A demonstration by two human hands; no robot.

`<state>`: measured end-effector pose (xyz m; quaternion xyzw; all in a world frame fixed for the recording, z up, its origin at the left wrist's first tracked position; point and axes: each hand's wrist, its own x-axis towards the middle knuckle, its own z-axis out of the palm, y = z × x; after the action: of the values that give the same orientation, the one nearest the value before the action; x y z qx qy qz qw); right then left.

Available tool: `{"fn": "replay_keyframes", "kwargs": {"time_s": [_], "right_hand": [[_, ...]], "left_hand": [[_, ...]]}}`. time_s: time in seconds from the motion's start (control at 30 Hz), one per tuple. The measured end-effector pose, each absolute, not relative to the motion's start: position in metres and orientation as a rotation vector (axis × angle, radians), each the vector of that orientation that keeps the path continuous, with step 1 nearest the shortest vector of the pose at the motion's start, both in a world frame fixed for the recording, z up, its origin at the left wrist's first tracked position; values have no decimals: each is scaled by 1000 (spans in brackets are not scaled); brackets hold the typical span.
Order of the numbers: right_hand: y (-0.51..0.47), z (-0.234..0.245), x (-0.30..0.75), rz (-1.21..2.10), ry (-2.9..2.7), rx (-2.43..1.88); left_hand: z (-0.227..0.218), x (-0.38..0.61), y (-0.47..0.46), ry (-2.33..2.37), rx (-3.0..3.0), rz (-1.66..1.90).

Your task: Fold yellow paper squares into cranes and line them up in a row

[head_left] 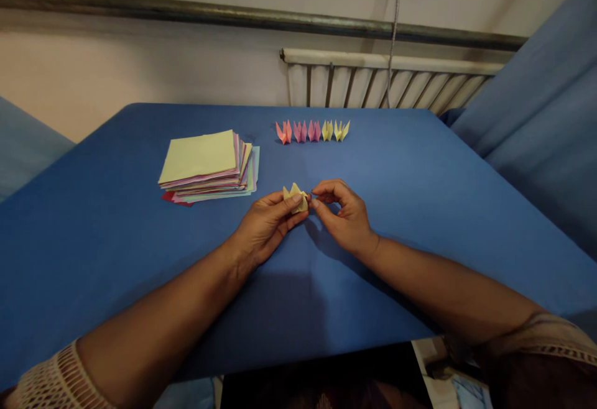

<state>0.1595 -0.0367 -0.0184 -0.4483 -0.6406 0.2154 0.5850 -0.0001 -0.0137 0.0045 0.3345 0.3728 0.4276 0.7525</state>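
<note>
My left hand (pixel 267 225) pinches a small pale-yellow folded paper crane (pixel 295 200) between thumb and fingers, above the middle of the table. Pointed paper tips stick up past the thumb, while the crane's lower part is partly hidden by the fingers. Close to its right side is my right hand (pixel 342 215), its thumb and index fingertips a little apart and its other fingers curled. Whether those fingertips touch the paper is too small to tell.
A blue-covered table (pixel 410 197) lies before me. Toward the back stands a row of finished paper cranes, orange-pink (pixel 283 133), purple-pink (pixel 314 131) and yellow (pixel 341 131). A stack of coloured paper (pixel 200 155) is at left. Behind are a radiator (pixel 364 59) and a pipe (pixel 233 16).
</note>
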Motion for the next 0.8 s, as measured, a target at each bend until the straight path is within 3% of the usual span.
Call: {"fn": "replay_keyframes", "kwargs": {"time_s": [0.8], "right_hand": [[-37,-17,157,558,-1506,-1086]], "left_hand": [[3,3,-17,877,805,952]]}}
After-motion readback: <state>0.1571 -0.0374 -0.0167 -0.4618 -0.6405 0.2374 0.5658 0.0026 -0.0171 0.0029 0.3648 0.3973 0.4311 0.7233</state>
